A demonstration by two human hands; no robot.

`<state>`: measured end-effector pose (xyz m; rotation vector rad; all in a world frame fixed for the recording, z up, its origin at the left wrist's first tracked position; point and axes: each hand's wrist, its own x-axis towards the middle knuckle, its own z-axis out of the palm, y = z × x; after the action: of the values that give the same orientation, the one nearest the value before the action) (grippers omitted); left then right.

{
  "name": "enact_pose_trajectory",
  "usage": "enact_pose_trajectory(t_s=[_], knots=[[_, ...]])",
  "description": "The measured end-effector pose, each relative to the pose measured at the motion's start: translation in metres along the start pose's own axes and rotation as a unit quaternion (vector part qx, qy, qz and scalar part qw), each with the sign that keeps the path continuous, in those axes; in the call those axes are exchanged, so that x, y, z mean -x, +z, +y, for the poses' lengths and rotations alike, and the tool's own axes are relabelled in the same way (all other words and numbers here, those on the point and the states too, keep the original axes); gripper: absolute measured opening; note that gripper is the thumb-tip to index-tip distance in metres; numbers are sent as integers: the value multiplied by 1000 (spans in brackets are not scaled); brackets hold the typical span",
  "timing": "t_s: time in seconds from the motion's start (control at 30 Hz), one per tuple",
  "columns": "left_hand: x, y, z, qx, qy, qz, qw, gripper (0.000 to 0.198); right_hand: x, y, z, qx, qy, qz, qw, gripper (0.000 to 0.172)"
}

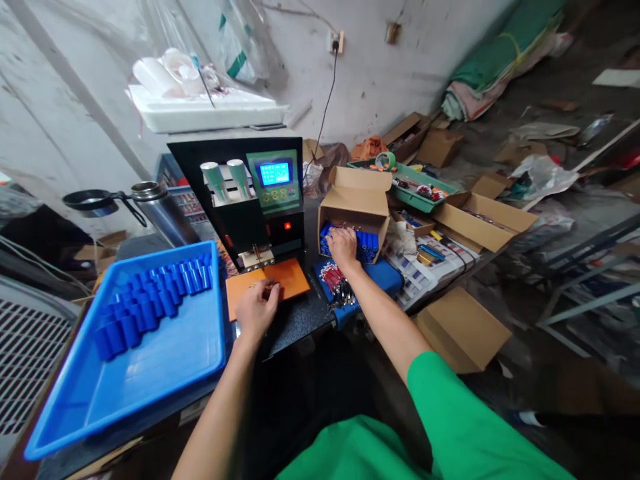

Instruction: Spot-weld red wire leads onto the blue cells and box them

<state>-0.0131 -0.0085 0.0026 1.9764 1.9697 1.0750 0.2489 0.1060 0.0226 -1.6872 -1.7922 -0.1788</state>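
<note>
My left hand [257, 308] rests on an orange board [294, 278] below the electrode tips of a black spot welder [285, 233]. Its fingers are curled together, and whatever they may hold is hidden. Inside an open cardboard box [356, 195], my right hand [343, 245] touches blue cylindrical battery cells [369, 244] with bent fingers. Whether it grips one is hidden by the hand. Just in front of the box lies a bundle of red, white and black wire leads [336, 283] on a blue surface [387, 283].
At the left, a blue tray [165, 373] holds rows of upright blue cells [140, 313]. Behind it stands a steel flask [165, 213]. A green tray [417, 193] and an open carton [485, 223] sit to the right, with an empty cardboard box [463, 330] lower down.
</note>
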Motion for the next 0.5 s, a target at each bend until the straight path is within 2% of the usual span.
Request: enact_pose_trajectory(t_s=[0.1,0.2,0.37,0.43,0.5], knots=[[-1,0,-1,-2,9,1,1000,33,-3,13,3,1,-8,-7,1000,32],[-2,0,-1,-11,11,2,1000,32,-7,16,5,-9,-16,3,1000,31],[-4,2,1,-21,3,-1,1000,34,-5,5,10,-60,-33,17,998,32],[-4,2,3,-17,3,-5,1000,34,5,-1,15,-97,-35,43,994,34],[-4,2,4,-13,3,-8,1000,35,18,-6,23,-134,-9,56,989,35]])
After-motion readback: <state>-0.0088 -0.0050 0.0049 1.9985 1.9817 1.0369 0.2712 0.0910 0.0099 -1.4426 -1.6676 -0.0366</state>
